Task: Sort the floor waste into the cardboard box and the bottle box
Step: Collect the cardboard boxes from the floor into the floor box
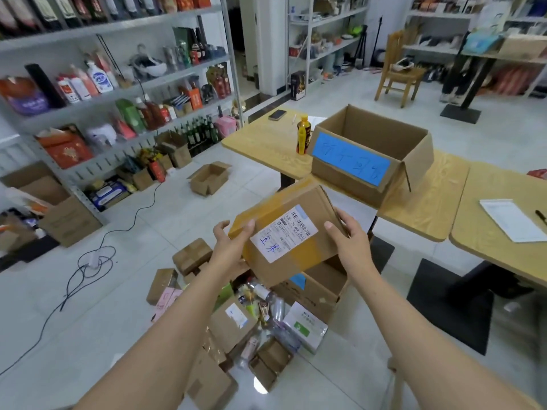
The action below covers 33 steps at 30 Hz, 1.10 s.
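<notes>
Both hands hold a taped brown parcel box (288, 232) with a white shipping label, tilted in the air above the floor pile. My left hand (231, 241) grips its left end and my right hand (344, 232) grips its right end. Under it on the floor stands an open cardboard box (319, 287) with a blue label. Around that lies a pile of small cartons (231, 321), plastic bottles (275, 309) and a white-green packet (306, 325). A larger open box with a blue label (370, 155) stands on the wooden table.
A yellow bottle (302, 134) and a phone (277, 114) sit on the wooden table (266, 143). Paper and a pen lie on the right table (503, 232). Stocked shelves line the left wall. A cable and power strip (94, 258) and an open carton (208, 179) lie on the floor.
</notes>
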### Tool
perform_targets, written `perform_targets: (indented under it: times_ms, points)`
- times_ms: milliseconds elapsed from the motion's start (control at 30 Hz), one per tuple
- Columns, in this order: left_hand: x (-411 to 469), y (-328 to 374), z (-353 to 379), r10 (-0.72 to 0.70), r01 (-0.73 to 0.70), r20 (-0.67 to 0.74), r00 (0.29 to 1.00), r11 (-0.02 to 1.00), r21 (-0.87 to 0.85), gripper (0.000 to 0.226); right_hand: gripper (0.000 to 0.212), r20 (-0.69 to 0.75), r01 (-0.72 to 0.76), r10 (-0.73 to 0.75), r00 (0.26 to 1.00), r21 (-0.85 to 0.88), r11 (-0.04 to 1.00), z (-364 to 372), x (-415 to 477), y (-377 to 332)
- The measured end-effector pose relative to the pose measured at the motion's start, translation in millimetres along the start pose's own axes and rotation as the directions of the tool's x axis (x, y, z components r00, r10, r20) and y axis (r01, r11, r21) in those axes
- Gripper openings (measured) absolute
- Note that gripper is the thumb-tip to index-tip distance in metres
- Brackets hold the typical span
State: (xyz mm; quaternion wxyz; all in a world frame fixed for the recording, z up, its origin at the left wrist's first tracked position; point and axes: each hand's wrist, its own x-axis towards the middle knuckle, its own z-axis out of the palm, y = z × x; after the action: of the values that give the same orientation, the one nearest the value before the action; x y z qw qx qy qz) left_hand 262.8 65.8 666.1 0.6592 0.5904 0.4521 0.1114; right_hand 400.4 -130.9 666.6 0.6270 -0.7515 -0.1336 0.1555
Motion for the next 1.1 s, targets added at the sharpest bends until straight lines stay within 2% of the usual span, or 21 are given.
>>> perform_targets:
  times_ms: [133, 267, 367, 500, 600, 700, 900, 1000, 1100]
  points:
    - [40.5, -1.6, 4.3, -0.02, 0.021, 0.161, 0.987, 1.0, 0.0, 0.07, 0.043, -0.103, -0.016, 0.012, 0.995, -0.037, 0.999, 3.4, 28.3, 2.2]
    - [73.7, -4.9, 20.2, -0.042, 0.042, 0.258, 0.965, 0.999, 0.005, 0.068, 0.05, -0.301, -0.102, 0.153, 0.941, 0.18, 0.978, 1.2, 55.2, 6.2]
    - [88.0, -10.7, 34.1, -0.065, 0.051, 0.293, 0.954, 0.997, 0.053, 0.06, 0.048, -0.356, -0.224, 0.311, 0.881, 0.264, 0.938, -1.3, 68.9, 15.6]
    - [112.5, -25.5, 45.5, -0.096, 0.061, 0.259, 0.961, 0.988, 0.14, 0.055, 0.037, -0.231, -0.423, 0.498, 0.836, 0.308, 0.852, 4.1, 88.8, 38.0]
    - [131.2, -42.4, 48.1, -0.147, 0.118, 0.214, 0.966, 0.983, 0.142, 0.054, 0.032, -0.136, -0.525, 0.574, 0.807, 0.28, 0.804, 8.2, 109.2, 57.1]
    - [149.8, -59.6, 56.3, -0.163, 0.139, 0.167, 0.972, 0.979, 0.147, 0.048, 0.031, -0.124, -0.561, 0.597, 0.792, 0.237, 0.793, 12.5, 132.6, 73.6]
    - [198.2, -76.7, 102.5, -0.09, 0.059, 0.059, 0.994, 0.916, 0.397, 0.043, 0.045, -0.103, -0.609, 0.631, 0.769, 0.181, 0.772, 8.1, 202.6, 117.7]
    - [226.7, -87.5, 148.1, -0.102, 0.029, 0.099, 0.99, 0.829, 0.559, 0.039, 0.048, -0.109, -0.628, 0.639, 0.762, 0.116, 0.769, -3.9, 239.1, 149.5]
    - [265.2, -107.7, 201.3, -0.167, 0.058, 0.119, 0.979, 0.78, 0.624, 0.047, 0.048, -0.136, -0.651, 0.652, 0.746, 0.061, 0.757, -17.2, 274.2, 194.2]
